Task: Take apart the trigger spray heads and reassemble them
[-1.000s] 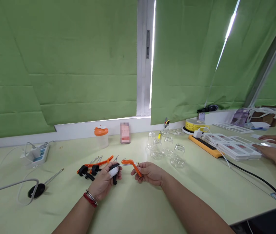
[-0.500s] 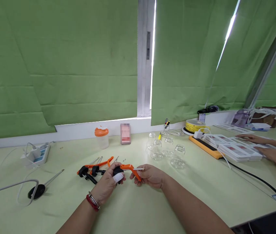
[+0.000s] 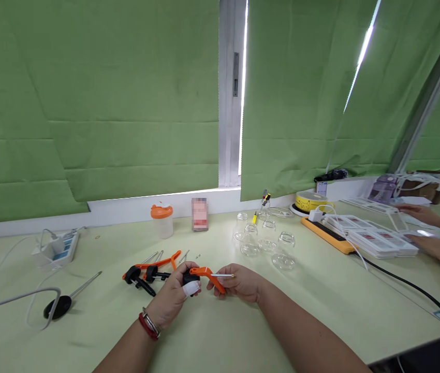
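Note:
My left hand (image 3: 175, 292), with a white wrap on its thumb, is closed round a black rounded part (image 3: 191, 276). My right hand (image 3: 236, 281) pinches an orange angled plastic piece (image 3: 205, 271), whose far end touches the black part. A thin metal rod (image 3: 222, 275) runs from the orange piece across the right fingertips. Whether black and orange parts are joined, I cannot tell. Beside my left hand lie black plastic pieces with round heads (image 3: 137, 280), another orange bracket (image 3: 161, 262) and several metal rods.
Several glass jars (image 3: 283, 251) stand beyond my right hand. An orange-lidded cup (image 3: 162, 221) and a phone (image 3: 200, 214) are at the back. At left are a black disc with a rod (image 3: 60, 307) and a power strip (image 3: 70, 246). A co-worker's hands (image 3: 427, 243) rest by white cases (image 3: 379, 241).
My hands and the parts in them have shifted slightly, with the orange piece and rod tilted a little differently. At right, the co-worker's far hand has moved away from the cases.

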Demonstrator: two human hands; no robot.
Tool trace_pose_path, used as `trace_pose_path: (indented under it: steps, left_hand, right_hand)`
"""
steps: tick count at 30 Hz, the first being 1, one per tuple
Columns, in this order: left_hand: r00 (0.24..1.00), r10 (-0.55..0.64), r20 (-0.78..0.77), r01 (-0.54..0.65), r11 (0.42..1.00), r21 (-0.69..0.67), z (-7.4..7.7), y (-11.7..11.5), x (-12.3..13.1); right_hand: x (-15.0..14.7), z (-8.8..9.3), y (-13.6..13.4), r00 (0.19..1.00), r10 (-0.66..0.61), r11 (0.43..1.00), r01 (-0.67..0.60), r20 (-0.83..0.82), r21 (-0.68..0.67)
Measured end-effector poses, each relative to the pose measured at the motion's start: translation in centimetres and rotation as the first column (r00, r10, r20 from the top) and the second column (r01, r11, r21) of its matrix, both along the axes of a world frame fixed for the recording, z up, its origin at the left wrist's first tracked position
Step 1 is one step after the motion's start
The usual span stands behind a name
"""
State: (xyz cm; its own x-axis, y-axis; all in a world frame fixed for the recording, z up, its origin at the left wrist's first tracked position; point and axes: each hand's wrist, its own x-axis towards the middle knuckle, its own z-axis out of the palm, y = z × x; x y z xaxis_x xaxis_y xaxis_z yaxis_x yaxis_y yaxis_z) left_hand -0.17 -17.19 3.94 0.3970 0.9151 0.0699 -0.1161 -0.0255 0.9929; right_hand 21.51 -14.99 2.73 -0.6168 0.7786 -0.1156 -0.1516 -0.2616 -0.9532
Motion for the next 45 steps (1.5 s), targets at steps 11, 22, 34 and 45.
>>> trace_pose_path:
  steps: [11,22,34,45]
  left_hand:
    - [0.999,-0.034,-0.015,0.034,0.999,0.004,0.2,-0.5,0.4]
    - [0.991,-0.040,0.125,0.051,0.995,-0.087,0.6,-1.0,0.6]
    - [0.962,-0.001,0.274,0.054,0.981,-0.184,1.0,-1.2,0.9]
    - [0.967,0.001,0.255,0.047,0.982,-0.184,1.4,-1.1,0.8]
  right_hand:
    - [-0.4,0.4,-0.5,0.998,0.013,0.999,-0.015,0.055,0.028]
    - [-0.6,0.5,-0.8,0.995,0.038,0.997,-0.043,0.089,0.060]
    - [-0.7,0.7,-1.1,0.996,0.063,0.996,-0.067,0.065,0.062]
    - [-0.5,0.1,-0.7,0.993,0.068,0.995,-0.075,0.100,0.071]
